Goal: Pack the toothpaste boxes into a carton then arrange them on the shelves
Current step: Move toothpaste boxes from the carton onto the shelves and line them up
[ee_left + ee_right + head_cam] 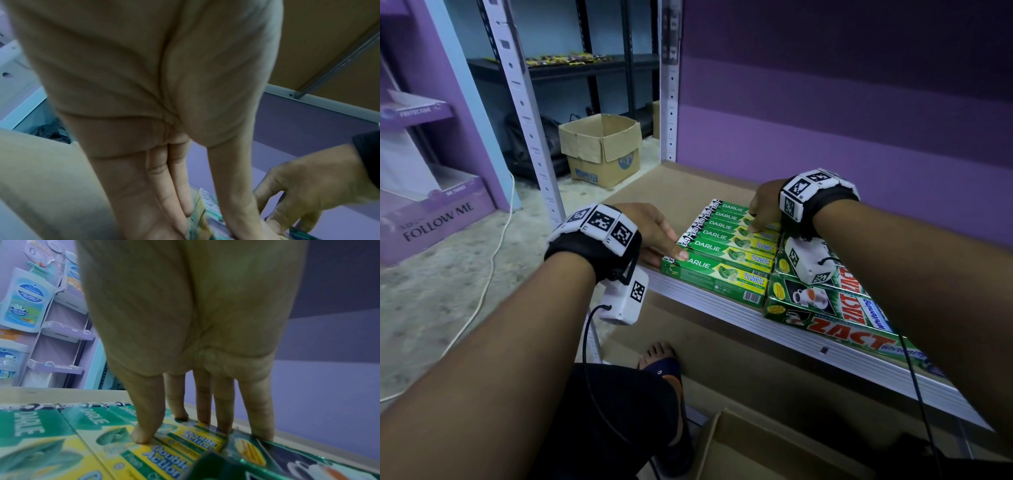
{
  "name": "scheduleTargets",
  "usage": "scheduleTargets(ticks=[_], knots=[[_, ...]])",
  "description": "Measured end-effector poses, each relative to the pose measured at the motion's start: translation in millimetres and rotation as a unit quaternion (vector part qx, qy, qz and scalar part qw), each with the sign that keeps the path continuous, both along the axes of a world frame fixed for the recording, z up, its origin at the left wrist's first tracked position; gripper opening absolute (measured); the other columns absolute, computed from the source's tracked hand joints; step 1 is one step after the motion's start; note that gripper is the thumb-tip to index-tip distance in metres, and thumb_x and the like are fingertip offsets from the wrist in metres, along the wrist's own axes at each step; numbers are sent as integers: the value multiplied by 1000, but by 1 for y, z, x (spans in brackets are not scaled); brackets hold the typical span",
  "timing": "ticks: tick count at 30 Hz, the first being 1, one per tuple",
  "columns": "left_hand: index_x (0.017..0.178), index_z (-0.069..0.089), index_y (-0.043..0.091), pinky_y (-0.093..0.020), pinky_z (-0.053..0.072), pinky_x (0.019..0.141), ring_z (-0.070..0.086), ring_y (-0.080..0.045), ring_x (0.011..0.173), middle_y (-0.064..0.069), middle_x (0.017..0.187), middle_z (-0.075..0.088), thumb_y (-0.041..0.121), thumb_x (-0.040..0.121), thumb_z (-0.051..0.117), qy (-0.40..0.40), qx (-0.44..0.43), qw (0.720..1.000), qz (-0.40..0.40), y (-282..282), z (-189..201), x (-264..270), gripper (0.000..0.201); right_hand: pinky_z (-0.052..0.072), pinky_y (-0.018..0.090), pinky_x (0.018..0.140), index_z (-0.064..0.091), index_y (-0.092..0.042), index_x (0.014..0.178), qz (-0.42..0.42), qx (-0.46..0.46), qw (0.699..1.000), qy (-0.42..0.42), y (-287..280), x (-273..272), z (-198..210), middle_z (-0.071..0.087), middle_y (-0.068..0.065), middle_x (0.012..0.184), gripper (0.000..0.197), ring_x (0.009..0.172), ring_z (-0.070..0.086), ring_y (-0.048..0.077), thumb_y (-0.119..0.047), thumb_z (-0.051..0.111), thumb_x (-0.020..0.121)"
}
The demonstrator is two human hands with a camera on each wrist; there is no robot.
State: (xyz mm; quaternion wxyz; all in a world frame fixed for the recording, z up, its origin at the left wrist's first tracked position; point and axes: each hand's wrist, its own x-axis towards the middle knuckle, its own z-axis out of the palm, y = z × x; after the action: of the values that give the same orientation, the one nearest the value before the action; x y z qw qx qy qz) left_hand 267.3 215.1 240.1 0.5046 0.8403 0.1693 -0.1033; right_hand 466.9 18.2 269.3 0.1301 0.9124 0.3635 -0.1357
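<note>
I see the green Darlie toothpaste boxes [726, 246] lying flat in a tight row on the brown shelf [688, 192], running from its front edge toward the purple back wall [859, 120]. My left hand [654, 233] lies against the row's left ends, fingers [164, 186] straight and close together along the box ends, thumb on top of the nearest box; it presses rather than grips. My right hand [763, 205] comes down on the far boxes, its fingers [148, 426] straight and spread, tips touching the box tops, closed round nothing. Just to the right, the Zact boxes [835, 308] lie touching the Darlie row. An open carton [756, 445] sits below the shelf, cut off by the frame edge. Another carton [602, 150] stands on the floor, well apart. The left wrist view is blurred; from it I cannot tell how many fingertips touch the box ends
</note>
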Motion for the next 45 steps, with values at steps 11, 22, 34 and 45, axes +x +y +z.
scheduleTargets(ticks=[11, 22, 34, 45], knots=[[107, 68, 9, -27, 59, 68, 75, -25, 88, -10, 97, 76, 38, 20, 101, 3, -21, 1000, -4, -2, 1, -1, 98, 44, 46, 104, 63, 2, 124, -21, 69, 997, 13, -4, -17, 5, 61, 19, 131, 63, 120, 57, 36, -46, 72, 84], [126, 60, 14, -26, 59, 64, 75, -16, 85, 4, 110, 70, 24, 43, 99, -5, -42, 999, -7, -7, 1, -4, 93, 48, 40, 94, 64, 3, 119, -35, 88, 995, 9, -10, -18, 5, 63, 22, 123, 62, 114, 59, 38, -41, 80, 77], [94, 66, 37, -41, 46, 99, 66, -6, 85, 33, 89, 70, 12, 80, 80, 38, -35, 994, -93, -18, 7, 2, 32, 43, 34, 99, 55, -6, 135, -8, 28, 1000, 6, -28, -37, 17, 58, 12, 137, 49, 113, 59, 29, -33, 61, 95], [125, 64, 25, -61, 29, 113, 47, -39, 133, 3, 130, 66, 25, 60, 92, 44, -52, 988, -140, -18, 3, 11, 71, 39, 25, 88, 61, -27, 134, -30, 71, 997, 32, -46, -39, 18, 67, -11, 102, 42, 90, 58, 12, -17, 61, 93]])
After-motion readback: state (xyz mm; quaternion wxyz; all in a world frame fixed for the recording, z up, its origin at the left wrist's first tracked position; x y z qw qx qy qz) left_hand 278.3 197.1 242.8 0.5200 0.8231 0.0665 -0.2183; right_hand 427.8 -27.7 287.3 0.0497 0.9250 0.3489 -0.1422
